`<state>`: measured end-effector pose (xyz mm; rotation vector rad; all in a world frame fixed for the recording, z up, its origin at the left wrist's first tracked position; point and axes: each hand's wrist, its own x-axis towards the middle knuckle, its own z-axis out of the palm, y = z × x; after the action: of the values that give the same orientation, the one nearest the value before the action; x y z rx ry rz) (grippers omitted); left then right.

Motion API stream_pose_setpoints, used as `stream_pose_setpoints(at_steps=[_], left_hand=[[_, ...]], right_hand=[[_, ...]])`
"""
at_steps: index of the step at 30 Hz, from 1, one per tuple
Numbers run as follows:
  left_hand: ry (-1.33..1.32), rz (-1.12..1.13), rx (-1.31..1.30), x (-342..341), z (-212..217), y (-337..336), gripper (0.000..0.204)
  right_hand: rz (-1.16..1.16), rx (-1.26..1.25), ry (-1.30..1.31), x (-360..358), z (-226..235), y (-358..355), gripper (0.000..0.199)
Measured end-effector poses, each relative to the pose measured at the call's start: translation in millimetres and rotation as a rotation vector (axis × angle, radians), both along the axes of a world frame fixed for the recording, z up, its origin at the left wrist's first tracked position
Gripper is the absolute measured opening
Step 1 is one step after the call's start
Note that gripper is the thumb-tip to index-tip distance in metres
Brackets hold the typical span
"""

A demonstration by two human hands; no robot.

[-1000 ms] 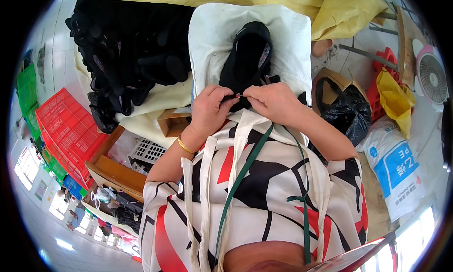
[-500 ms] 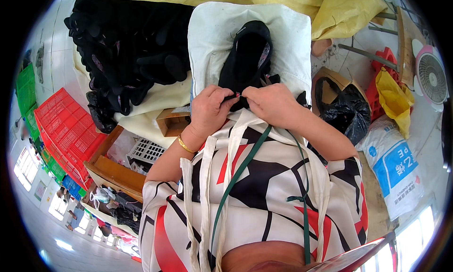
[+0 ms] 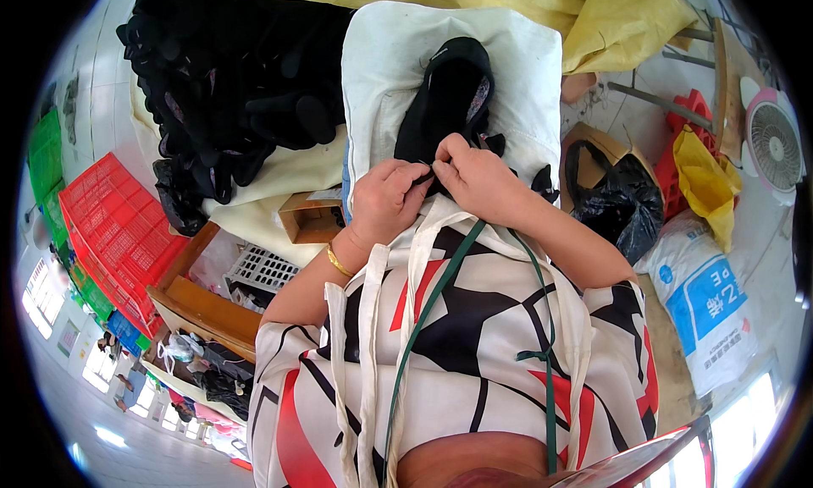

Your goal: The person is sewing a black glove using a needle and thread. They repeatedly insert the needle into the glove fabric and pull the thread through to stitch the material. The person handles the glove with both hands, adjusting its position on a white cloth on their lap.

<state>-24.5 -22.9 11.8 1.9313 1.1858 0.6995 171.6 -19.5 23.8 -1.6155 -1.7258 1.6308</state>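
A black slip-on shoe (image 3: 412, 120) with a patterned lining lies on a white cloth (image 3: 527, 107) in front of me, its opening facing up. My left hand (image 3: 388, 198) and my right hand (image 3: 479, 181) meet at the shoe's near end, over my lap. Thumb and fingers of each are pinched together, tips almost touching. What they pinch is too small and too covered to make out. Small black pieces (image 3: 543, 181) lie on the cloth just beyond my right hand.
A heap of black shoes (image 3: 246, 82) is piled to the left. Red crates (image 3: 123, 226) and an open wooden drawer (image 3: 207, 306) stand nearer left. On the right are a cardboard box holding a black plastic bag (image 3: 631, 204), a white-and-blue sack (image 3: 707, 306) and a fan (image 3: 774, 136).
My fingertips have drawn closer together, and the small reddish bit that showed between them is now hidden. My right hand's fingers have lifted slightly toward the shoe.
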Motion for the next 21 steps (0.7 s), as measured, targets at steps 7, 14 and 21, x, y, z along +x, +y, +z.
stream_pose_setpoints(at_steps=[7,14,21], left_hand=[[0.038,-0.065,0.075,-6,-6,0,0.028],[0.081,-0.156,0.227,-5,-2,5,0.034],[0.035,-0.130,0.146,-8,-11,6,0.029]], right_hand=[[-0.014,-0.306,0.141,1,8,21,0.015],[0.169,0.151,-0.016,6,10,40,0.019],[-0.010,0.350,-0.027,-20,-19,29,0.017]])
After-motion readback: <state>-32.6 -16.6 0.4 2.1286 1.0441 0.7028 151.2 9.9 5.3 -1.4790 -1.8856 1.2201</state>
